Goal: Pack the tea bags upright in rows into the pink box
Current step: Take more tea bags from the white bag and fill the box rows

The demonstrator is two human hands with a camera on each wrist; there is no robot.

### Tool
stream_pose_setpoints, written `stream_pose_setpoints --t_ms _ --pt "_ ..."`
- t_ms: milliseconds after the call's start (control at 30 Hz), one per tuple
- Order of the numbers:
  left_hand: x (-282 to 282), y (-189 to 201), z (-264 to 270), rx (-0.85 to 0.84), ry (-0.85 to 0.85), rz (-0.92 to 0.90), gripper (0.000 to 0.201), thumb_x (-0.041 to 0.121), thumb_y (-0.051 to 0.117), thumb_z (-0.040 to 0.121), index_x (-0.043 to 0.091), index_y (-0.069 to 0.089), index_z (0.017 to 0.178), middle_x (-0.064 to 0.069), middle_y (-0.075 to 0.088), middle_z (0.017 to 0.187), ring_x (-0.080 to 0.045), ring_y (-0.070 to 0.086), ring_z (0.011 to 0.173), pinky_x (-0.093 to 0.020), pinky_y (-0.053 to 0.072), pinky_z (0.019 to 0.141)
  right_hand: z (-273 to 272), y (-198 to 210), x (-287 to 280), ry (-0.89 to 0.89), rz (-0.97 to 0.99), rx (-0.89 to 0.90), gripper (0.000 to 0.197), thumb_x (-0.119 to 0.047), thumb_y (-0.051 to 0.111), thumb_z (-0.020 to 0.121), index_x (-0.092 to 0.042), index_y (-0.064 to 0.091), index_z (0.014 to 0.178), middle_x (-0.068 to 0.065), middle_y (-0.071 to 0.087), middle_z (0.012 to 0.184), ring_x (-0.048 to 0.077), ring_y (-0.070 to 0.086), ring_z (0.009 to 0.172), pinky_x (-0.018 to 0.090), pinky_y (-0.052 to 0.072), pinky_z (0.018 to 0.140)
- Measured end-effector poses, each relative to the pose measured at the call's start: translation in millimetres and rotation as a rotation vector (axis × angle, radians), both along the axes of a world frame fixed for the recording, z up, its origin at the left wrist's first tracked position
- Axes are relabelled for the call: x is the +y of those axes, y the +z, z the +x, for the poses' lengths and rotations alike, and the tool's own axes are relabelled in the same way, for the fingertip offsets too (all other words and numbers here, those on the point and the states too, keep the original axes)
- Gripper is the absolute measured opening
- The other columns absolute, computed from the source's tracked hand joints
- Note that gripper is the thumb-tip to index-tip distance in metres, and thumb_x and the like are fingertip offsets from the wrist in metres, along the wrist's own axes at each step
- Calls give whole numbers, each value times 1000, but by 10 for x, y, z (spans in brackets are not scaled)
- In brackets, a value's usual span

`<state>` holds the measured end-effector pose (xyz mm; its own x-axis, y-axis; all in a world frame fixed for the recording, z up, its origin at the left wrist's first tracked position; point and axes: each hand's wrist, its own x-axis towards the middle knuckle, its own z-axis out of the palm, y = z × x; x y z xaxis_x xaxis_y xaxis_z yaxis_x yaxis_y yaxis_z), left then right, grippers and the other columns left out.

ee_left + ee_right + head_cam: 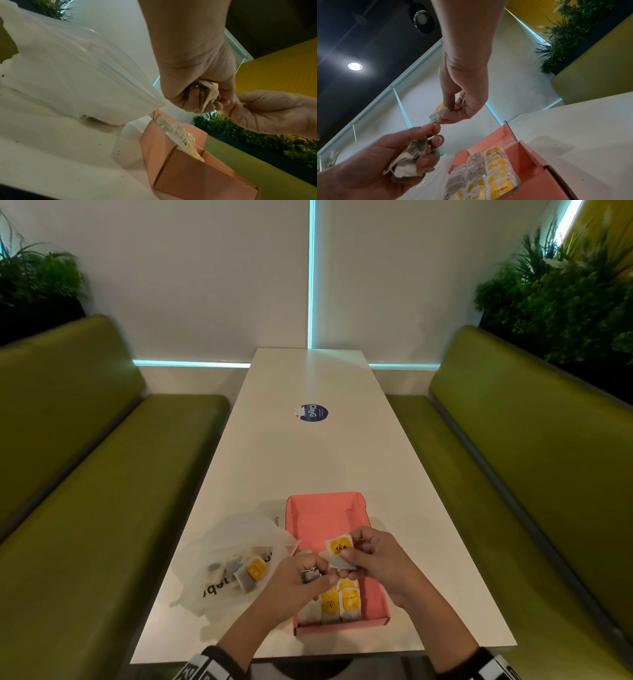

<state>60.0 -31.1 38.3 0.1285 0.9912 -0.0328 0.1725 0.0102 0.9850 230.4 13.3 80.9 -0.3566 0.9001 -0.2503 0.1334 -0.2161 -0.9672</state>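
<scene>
The left hand (301, 577) clutches a half-hidden bunch of tea bags (410, 161), the right hand (373, 559) pinches one tea bag (339, 553) above the pink box (376, 597).

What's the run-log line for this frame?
left hand: holds bunched tea bags | right hand: pinches single tea bag above pink box | box: near end filled, far end bare

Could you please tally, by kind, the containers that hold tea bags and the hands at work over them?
Pink box: 1
Plastic bag: 1
Hands: 2, the left hand and the right hand, both holding tea bags
Total: 4
</scene>
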Motion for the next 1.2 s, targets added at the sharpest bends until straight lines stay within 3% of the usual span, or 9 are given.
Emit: stream_pose_setpoints --t_ms 100,300,433,467,633,733,867,1000,1200 --pt "-16 -2 -8 -14 -26 31 5 18 73 81 13 72 79 -5 61 84 -3 58 68 -20 47 60 3 -19 15 -49 39 -47 7 2 62 86 -5 60 85 3 67 66 12 63 57 22 51 56" --pt "-37 34 66 21 -128 78 17 12 67 86 27 72 90 25 66 78 5 59 73 -14 46 64 -8 -77 10 -87 41 -1 4 2 62 85 0 62 88 5 68 70 15 62 67 29 50 64" --pt "-40 23 37 -28 -43 41 15 32 72 77 30 76 91 -10 63 87 -4 58 70 -19 47 63 0 -65 8 -53 26 63 3 0 62 86 -1 63 88 2 69 71 11 62 67 20 49 62" --pt "-43 28 26 -81 -11 18 18 35 73 73 26 76 88 -10 61 83 -4 57 66 -21 47 62 7 -61 10 -44 22 75 4 0 62 86 -5 63 85 1 68 69 10 60 65 18 47 59" --pt "-60 69 1 -212 13 -13 7 27 71 73 22 74 70 4 61 71 -11 52 56 -24 44 62 30 -41 0 9 6 134 12 0 64 83 -11 62 78 -3 63 66 7 56 64 16 43 58" --pt "-82 112 1 -261 19 -13 9 22 67 75 20 75 75 -3 68 76 -12 51 55 -24 45 62 33 -55 -6 19 5 158 11 -2 64 83 -12 65 79 -1 63 70 10 56 68 19 44 62" --pt "-95 164 15 -368 65 -10 10 17 67 81 20 77 80 3 67 67 -13 51 53 -22 46 58 33 -41 -23 60 11 140 6 -16 71 74 -16 70 80 3 64 75 15 53 74 24 44 70" --pt "-71 142 -14 -397 114 -55 31 34 66 79 12 69 57 -2 63 63 -18 51 54 -27 42 63 25 -49 -34 55 8 170 8 -5 67 81 -13 69 80 2 62 74 11 54 69 19 46 64" --pt "-85 113 39 -315 84 -37 25 49 69 64 25 67 60 0 56 59 -16 49 56 -32 32 61 -53 -63 -43 -32 20 249 13 5 60 84 -5 64 78 5 62 71 11 59 63 20 49 59"
